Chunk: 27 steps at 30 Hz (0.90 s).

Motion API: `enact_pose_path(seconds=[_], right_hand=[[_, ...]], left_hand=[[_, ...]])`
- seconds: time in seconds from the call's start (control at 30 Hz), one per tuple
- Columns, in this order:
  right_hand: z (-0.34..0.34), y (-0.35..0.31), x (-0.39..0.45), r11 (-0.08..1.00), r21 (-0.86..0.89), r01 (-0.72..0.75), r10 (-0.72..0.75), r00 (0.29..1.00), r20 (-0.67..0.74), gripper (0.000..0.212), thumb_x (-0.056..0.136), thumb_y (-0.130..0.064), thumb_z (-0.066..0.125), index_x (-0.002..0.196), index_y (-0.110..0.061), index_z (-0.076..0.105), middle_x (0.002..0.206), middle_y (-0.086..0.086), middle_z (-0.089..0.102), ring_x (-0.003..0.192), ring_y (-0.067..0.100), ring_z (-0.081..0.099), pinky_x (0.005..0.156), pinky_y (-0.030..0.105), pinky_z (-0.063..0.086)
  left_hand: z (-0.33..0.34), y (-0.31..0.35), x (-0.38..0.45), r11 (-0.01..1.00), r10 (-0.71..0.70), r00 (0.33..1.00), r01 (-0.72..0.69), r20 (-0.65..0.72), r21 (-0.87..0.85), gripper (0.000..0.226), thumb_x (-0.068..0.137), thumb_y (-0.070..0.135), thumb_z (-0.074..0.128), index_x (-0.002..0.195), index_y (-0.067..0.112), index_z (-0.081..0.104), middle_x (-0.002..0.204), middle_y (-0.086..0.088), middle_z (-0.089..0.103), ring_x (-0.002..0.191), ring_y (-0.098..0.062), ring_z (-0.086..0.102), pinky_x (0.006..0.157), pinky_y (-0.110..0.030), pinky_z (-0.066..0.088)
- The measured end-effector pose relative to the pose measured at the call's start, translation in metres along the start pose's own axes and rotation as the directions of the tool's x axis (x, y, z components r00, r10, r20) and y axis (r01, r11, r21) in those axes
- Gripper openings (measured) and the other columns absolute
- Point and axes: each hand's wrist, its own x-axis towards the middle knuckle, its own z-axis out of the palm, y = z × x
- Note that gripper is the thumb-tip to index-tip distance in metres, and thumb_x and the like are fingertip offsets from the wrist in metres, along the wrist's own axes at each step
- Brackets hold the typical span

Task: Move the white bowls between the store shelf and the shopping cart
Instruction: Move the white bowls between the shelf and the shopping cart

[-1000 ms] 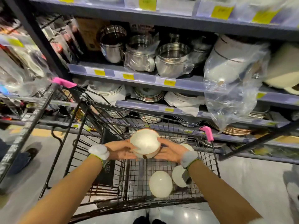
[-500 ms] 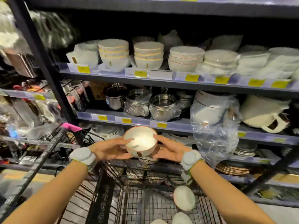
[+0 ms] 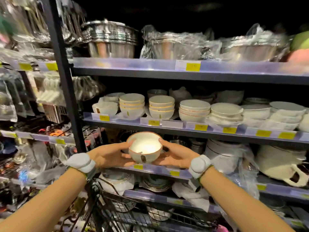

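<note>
A white bowl [image 3: 144, 148] with a thin gold rim is upright between both hands, in front of the shelves and below the bowl shelf. My left hand [image 3: 110, 154] cups its left side and my right hand [image 3: 173, 155] cups its right side, fingers curled round it. On the shelf [image 3: 167, 124] above stand several stacks of white bowls [image 3: 161, 107], some gold-rimmed. The shopping cart [image 3: 120, 208] shows only its black wire front at the bottom of the view; its inside is out of sight.
Steel pots [image 3: 110, 41], some wrapped in plastic, fill the top shelf. Plates [image 3: 156, 183] and steel mugs sit on lower shelves behind the held bowl. A black upright post [image 3: 63, 77] divides the shelving at left. Plastic-wrapped crockery [image 3: 224, 158] sits at right.
Both hands have lifted the bowl out of the cart and up toward the bowl shelf. The bowl turned from upside down to upright, and the view tilted upward.
</note>
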Motion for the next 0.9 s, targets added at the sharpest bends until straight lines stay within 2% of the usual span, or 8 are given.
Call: enact_pose_path(seconds=[0.1, 0.2, 0.3, 0.47, 0.57, 0.67, 0.77, 0.9], right_hand=[[0.015, -0.015, 0.008, 1.0, 0.007, 0.004, -0.005, 0.999, 0.047, 0.029, 0.094, -0.031, 0.055, 0.114, -0.009, 0.053, 0.126, 0.029, 0.053, 0.124, 0.046, 0.049, 0.095, 0.057, 0.047], [0.037, -0.036, 0.019, 0.998, -0.017, 0.053, -0.051, 0.995, 0.088, 0.03, 0.094, -0.03, 0.056, 0.118, -0.012, 0.053, 0.136, 0.028, 0.046, 0.125, 0.046, 0.048, 0.089, 0.055, 0.052], [0.046, -0.048, 0.02, 0.997, -0.015, 0.079, -0.078, 0.995, 0.067, 0.026, 0.096, -0.027, 0.053, 0.116, -0.011, 0.054, 0.13, 0.025, 0.048, 0.125, 0.044, 0.046, 0.083, 0.056, 0.052], [0.102, -0.076, 0.054, 0.998, 0.012, 0.056, -0.057, 0.993, 0.104, 0.02, 0.099, -0.024, 0.047, 0.107, -0.008, 0.055, 0.112, 0.025, 0.056, 0.132, 0.044, 0.04, 0.08, 0.058, 0.048], [0.113, -0.083, 0.064, 0.998, -0.004, 0.068, -0.068, 0.995, 0.077, 0.029, 0.097, -0.018, 0.052, 0.122, -0.004, 0.051, 0.127, 0.026, 0.052, 0.125, 0.042, 0.047, 0.072, 0.054, 0.055], [0.131, -0.093, 0.097, 0.997, -0.034, 0.075, -0.073, 0.995, 0.063, 0.032, 0.094, -0.012, 0.056, 0.123, -0.005, 0.047, 0.12, 0.025, 0.053, 0.11, 0.041, 0.055, 0.078, 0.054, 0.054], [0.15, -0.107, 0.118, 0.989, -0.117, 0.095, -0.091, 0.995, 0.037, 0.03, 0.094, -0.012, 0.056, 0.122, -0.007, 0.046, 0.12, 0.022, 0.052, 0.115, 0.04, 0.054, 0.082, 0.05, 0.053], [0.161, -0.115, 0.13, 0.981, -0.157, 0.111, -0.117, 0.993, -0.028, 0.046, 0.095, -0.014, 0.055, 0.136, -0.004, 0.037, 0.142, 0.025, 0.04, 0.127, 0.041, 0.047, 0.073, 0.046, 0.055]], left_hand=[[-0.013, 0.019, -0.007, 0.999, 0.038, 0.999, -0.038, 0.02, 0.02, 0.071, 0.054, 0.021, 0.088, 0.118, 0.012, 0.057, 0.11, -0.025, 0.059, 0.088, -0.037, 0.068, 0.069, -0.04, 0.059], [-0.033, 0.046, -0.01, 0.995, 0.079, 0.997, -0.079, -0.002, 0.056, 0.064, 0.072, 0.028, 0.076, 0.13, 0.016, 0.051, 0.115, -0.027, 0.057, 0.097, -0.04, 0.064, 0.075, -0.043, 0.059], [-0.038, 0.059, -0.007, 0.993, 0.09, 0.995, -0.088, -0.03, 0.08, 0.073, 0.063, 0.032, 0.084, 0.127, 0.018, 0.052, 0.113, -0.028, 0.06, 0.095, -0.04, 0.065, 0.079, -0.043, 0.059], [-0.088, 0.11, -0.01, 0.989, 0.119, 0.992, -0.116, -0.03, 0.095, 0.036, 0.087, 0.027, 0.061, 0.122, 0.018, 0.054, 0.112, -0.019, 0.062, 0.097, -0.035, 0.064, 0.092, -0.045, 0.051], [-0.1, 0.125, -0.004, 0.989, 0.122, 0.992, -0.119, -0.033, 0.082, 0.035, 0.086, 0.027, 0.063, 0.12, 0.021, 0.058, 0.117, -0.013, 0.062, 0.091, -0.031, 0.069, 0.096, -0.049, 0.05], [-0.127, 0.143, -0.003, 0.992, 0.113, 0.993, -0.111, -0.02, 0.059, 0.036, 0.085, 0.025, 0.065, 0.119, 0.017, 0.059, 0.125, -0.019, 0.058, 0.104, -0.037, 0.064, 0.091, -0.051, 0.053], [-0.143, 0.161, 0.0, 0.99, 0.131, 0.991, -0.129, -0.034, 0.056, 0.032, 0.089, 0.025, 0.06, 0.119, 0.015, 0.057, 0.132, -0.016, 0.051, 0.11, -0.034, 0.059, 0.081, -0.05, 0.057], [-0.147, 0.172, 0.006, 0.989, 0.14, 0.985, -0.135, -0.097, 0.054, 0.036, 0.094, 0.02, 0.054, 0.13, 0.013, 0.051, 0.122, -0.015, 0.054, 0.103, -0.031, 0.058, 0.076, -0.05, 0.057]])
